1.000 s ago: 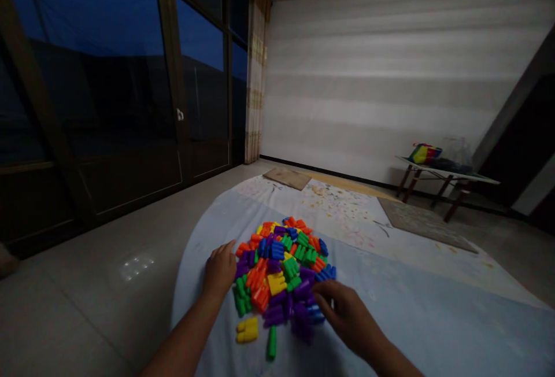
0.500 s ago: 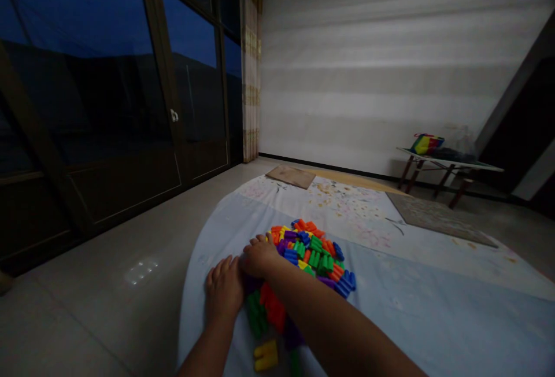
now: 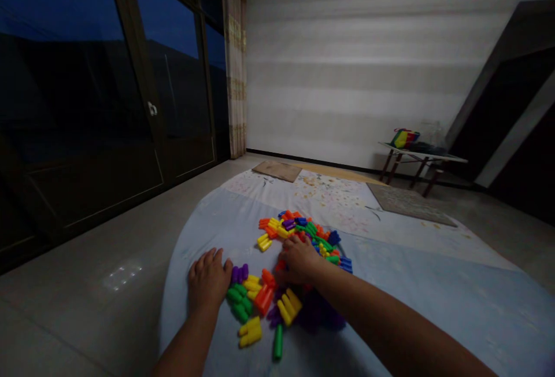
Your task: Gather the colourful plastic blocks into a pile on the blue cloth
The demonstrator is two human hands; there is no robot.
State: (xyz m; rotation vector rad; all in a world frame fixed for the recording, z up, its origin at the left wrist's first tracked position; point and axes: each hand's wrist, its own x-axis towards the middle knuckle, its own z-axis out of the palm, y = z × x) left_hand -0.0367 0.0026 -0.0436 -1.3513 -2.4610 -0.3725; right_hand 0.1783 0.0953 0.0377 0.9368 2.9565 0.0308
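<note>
A pile of small plastic blocks [image 3: 303, 232] in orange, green, blue, purple and yellow lies on a pale blue sheet [image 3: 425, 302] spread on the floor. My left hand [image 3: 208, 280] rests flat on the sheet at the pile's left edge, fingers apart, touching purple and green blocks. My right hand [image 3: 298, 258] lies palm down in the middle of the pile, fingers curled over the blocks; whether it grips one is hidden. Near my arms lie a loose yellow block [image 3: 250, 332] and a green block [image 3: 278, 341].
Dark glass doors [image 3: 108, 111] run along the left. A low table [image 3: 418, 157] with a colourful bag stands at the far wall. Two flat mats [image 3: 407, 203] lie beyond the sheet on the tiled floor [image 3: 99, 284].
My right hand swept from the pile's near right side across to its far left, then drew back into the middle, spreading the blocks. My left hand stayed at the left edge.
</note>
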